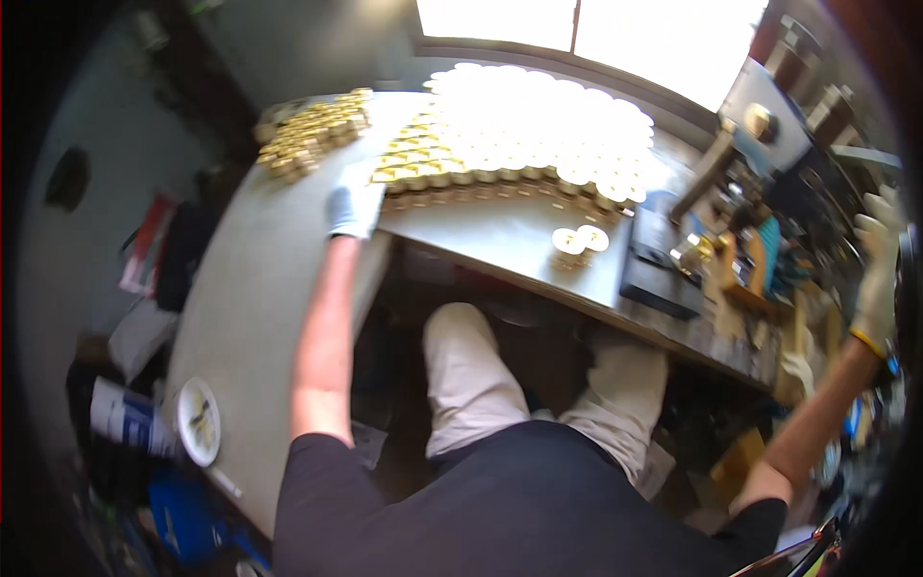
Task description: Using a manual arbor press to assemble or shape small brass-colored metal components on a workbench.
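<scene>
My left hand point(356, 210), in a pale glove, reaches over the table beside the left end of a big block of brass-coloured round parts point(418, 154). Its fingers are smeared by motion and glare, so I cannot tell whether they hold anything. Out at the far right, my right hand point(875, 274) wears a whitish glove with a yellow cuff. Its fingers are raised and look apart, close to a dark upright edge; no held thing shows. Two small stacks of the round parts point(574, 252) stand near the table's front edge.
Another group of brass parts point(312, 135) sits at the back left. On the right stands a bench machine point(760, 125) with a dark block point(659, 279) before it. A white dish point(198, 421) lies on the left table point(231, 288). A bright window point(615, 43) is behind.
</scene>
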